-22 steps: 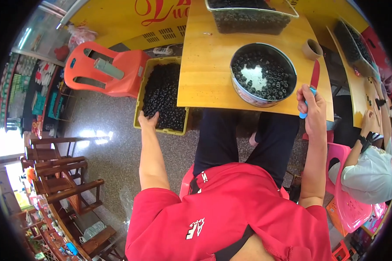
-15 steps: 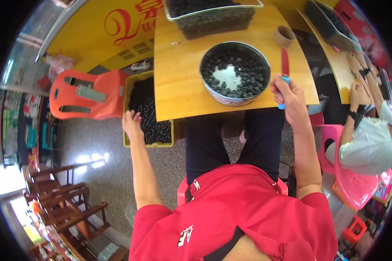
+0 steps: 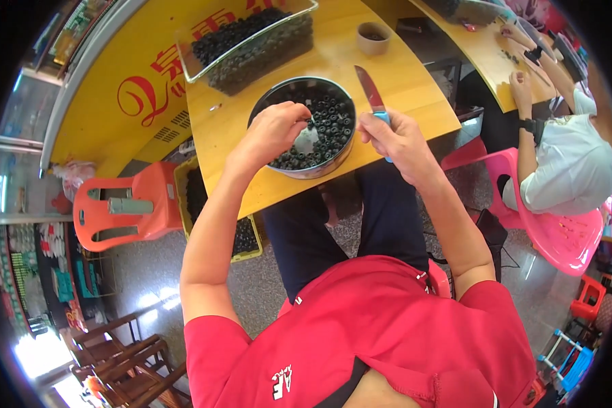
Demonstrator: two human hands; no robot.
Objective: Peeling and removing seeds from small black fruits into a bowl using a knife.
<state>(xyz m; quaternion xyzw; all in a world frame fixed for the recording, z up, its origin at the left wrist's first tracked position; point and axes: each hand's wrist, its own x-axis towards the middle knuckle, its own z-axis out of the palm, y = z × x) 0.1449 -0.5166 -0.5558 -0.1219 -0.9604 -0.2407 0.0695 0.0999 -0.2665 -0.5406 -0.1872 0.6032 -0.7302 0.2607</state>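
Observation:
A round metal tin [image 3: 317, 171] on the wooden table holds small round black pieces [image 3: 330, 139], several with a light-ringed hole, around a bare patch of its pale bottom. Over the tin's left side reaches my left hand [image 3: 273, 132], its fingertips pinched together just above the pieces. What those fingers hold, if anything, is too small to make out. To the right of the tin, my right hand [image 3: 400, 141] grips a knife [image 3: 369, 88] by its blue handle. The blade points up and away from me.
Behind the tin stand a clear plastic bin [image 3: 268, 58] of black pieces and a brown cup [image 3: 373, 44]. A yellow crate [image 3: 247, 256] of dark pieces and an orange plastic chair [image 3: 160, 198] are at the left. Another person [image 3: 566, 166] works at a table on the right.
My left hand has moved from above the yellow crate to the tin, and its fingers have closed together. My right hand still holds the knife. The view has turned.

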